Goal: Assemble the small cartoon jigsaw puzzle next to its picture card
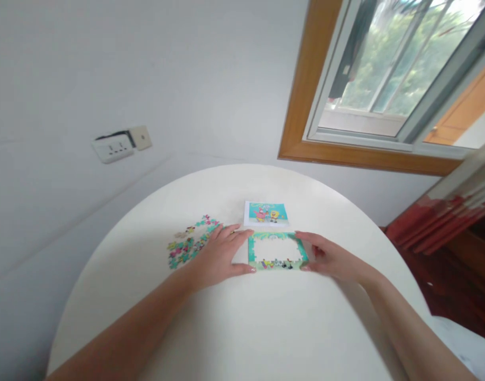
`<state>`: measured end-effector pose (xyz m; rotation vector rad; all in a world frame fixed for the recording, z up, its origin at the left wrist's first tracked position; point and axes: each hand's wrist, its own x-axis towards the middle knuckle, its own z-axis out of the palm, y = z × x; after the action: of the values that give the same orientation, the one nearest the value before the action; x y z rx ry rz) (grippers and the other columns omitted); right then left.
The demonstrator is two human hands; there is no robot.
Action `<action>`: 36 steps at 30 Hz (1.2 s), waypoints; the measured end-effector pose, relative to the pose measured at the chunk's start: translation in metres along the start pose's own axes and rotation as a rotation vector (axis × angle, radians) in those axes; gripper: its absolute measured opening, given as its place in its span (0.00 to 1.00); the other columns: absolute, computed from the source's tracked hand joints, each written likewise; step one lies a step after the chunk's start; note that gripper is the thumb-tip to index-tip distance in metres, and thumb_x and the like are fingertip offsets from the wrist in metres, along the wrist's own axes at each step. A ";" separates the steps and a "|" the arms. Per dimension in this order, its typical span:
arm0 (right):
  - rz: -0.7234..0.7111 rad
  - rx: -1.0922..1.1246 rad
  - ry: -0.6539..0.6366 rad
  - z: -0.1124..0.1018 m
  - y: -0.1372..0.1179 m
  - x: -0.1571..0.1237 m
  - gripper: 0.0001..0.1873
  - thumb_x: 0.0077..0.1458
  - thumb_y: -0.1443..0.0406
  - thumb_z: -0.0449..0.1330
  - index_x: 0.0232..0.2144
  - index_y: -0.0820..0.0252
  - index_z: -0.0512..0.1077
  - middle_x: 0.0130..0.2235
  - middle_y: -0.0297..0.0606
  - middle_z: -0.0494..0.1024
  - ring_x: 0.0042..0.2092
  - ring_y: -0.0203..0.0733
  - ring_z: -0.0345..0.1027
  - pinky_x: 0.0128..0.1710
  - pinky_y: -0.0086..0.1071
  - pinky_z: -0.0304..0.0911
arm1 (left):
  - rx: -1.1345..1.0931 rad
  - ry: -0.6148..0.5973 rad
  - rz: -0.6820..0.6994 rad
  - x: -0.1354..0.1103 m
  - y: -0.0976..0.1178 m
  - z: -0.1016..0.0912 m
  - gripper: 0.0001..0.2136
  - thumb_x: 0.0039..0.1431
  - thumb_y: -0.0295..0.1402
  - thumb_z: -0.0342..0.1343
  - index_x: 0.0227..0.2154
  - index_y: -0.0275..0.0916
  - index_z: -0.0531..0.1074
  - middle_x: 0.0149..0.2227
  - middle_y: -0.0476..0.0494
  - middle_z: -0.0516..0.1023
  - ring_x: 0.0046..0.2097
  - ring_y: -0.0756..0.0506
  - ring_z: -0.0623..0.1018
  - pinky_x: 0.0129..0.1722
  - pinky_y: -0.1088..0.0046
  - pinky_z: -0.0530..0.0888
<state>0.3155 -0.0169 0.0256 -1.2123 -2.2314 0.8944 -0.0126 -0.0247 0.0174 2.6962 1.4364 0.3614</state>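
Steadied a Puzzle Border Between Two Hands

Had a puzzle border (pixel 277 264) lying flat on the white surface (pixel 242 328), just right of centre and below mid-height in the frame. Touched its left end with the left hand (pixel 215 255), with the thumb by the lower corner and the fingers by the upper, spread apart rather than pinched together. Touched its right end with the right hand (pixel 332 258), with thumb and forefinger likewise apart. Could not tell firm pressing from light resting at either end.

Looked, by this pose, most like a steadying or aligning step, with the border joined all round and the middle unfilled. Had a picture card (pixel 268 214) just above the border in the frame, probably serving as reference. Had loose puzzle pieces (pixel 186 250) spread to the left, near the left hand.

Called next, in all likelihood, for letting go gently at one end without jolting the joined edge, then for reaching left to pick out a piece matching the jagged inner rim.
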 end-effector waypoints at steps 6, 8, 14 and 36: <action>0.052 0.014 -0.024 -0.002 -0.009 -0.002 0.34 0.54 0.52 0.59 0.60 0.57 0.61 0.52 0.47 0.69 0.34 0.37 0.63 0.33 0.33 0.65 | -0.028 0.050 -0.016 0.000 -0.002 -0.003 0.30 0.58 0.51 0.54 0.61 0.43 0.60 0.61 0.40 0.66 0.63 0.35 0.61 0.62 0.50 0.55; 0.071 0.011 0.004 -0.002 -0.012 -0.002 0.34 0.54 0.51 0.58 0.59 0.59 0.62 0.48 0.47 0.70 0.32 0.36 0.62 0.32 0.32 0.64 | -0.024 0.100 -0.034 0.000 -0.007 -0.007 0.25 0.60 0.46 0.54 0.59 0.44 0.64 0.59 0.41 0.68 0.62 0.37 0.63 0.61 0.52 0.57; 0.100 -0.011 0.089 0.001 -0.005 0.001 0.34 0.54 0.47 0.56 0.56 0.62 0.65 0.34 0.39 0.70 0.29 0.37 0.60 0.28 0.32 0.60 | -0.001 0.181 -0.124 -0.003 -0.036 -0.033 0.15 0.59 0.28 0.49 0.46 0.41 0.75 0.44 0.44 0.79 0.47 0.42 0.74 0.51 0.62 0.68; 0.091 -0.060 0.117 -0.001 0.003 0.001 0.36 0.53 0.43 0.55 0.54 0.62 0.68 0.28 0.36 0.68 0.27 0.37 0.58 0.25 0.32 0.59 | 0.165 -0.087 -0.688 -0.043 -0.080 -0.062 0.16 0.59 0.31 0.47 0.48 0.41 0.72 0.42 0.39 0.70 0.42 0.41 0.77 0.45 0.62 0.73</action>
<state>0.3171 -0.0147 0.0245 -1.3668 -2.1394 0.7738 -0.1157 -0.0184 0.0569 2.0843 2.2982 0.0746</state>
